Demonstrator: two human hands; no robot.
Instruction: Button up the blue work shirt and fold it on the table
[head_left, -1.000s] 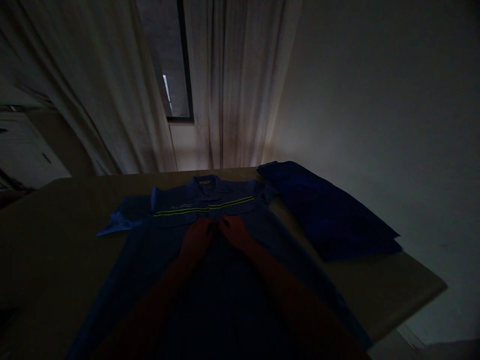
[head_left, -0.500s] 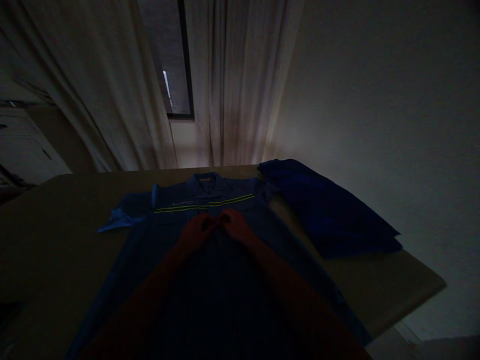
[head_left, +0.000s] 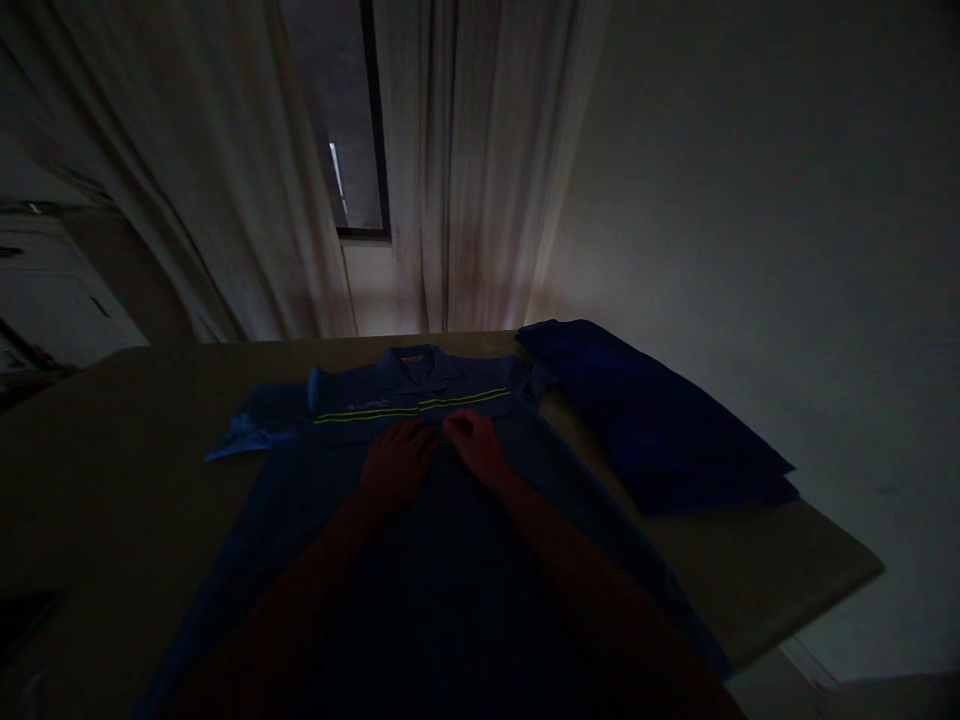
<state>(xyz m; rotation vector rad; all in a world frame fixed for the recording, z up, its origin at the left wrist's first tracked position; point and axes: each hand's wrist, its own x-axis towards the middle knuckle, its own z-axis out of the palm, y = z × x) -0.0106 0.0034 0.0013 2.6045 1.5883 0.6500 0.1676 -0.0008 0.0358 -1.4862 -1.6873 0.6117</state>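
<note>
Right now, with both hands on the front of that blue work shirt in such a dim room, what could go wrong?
The room is dark, so the left hand and right hand may misalign the front edges of the work shirt; whether a button is gripped cannot be told. The shirt's lower part hangs toward the near edge of the table, so a tug could drag it off. The folded blue garment lies at the table's right edge and might slide off if bumped.
</note>
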